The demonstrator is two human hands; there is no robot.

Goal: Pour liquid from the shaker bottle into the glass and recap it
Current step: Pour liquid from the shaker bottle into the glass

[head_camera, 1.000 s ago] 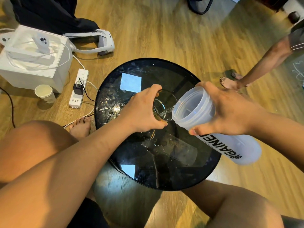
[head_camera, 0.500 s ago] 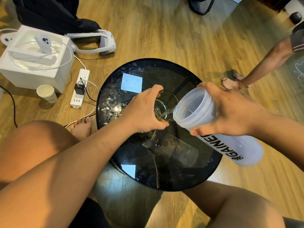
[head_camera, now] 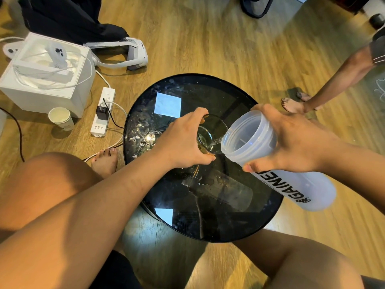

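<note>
Translucent shaker bottle (head_camera: 270, 163), uncapped and tipped by the right hand (head_camera: 295, 140), pours into the glass (head_camera: 212, 134) that the left hand (head_camera: 183, 140) grips on the table (head_camera: 208, 226). Overtilting could splash past the glass's rim.
</note>
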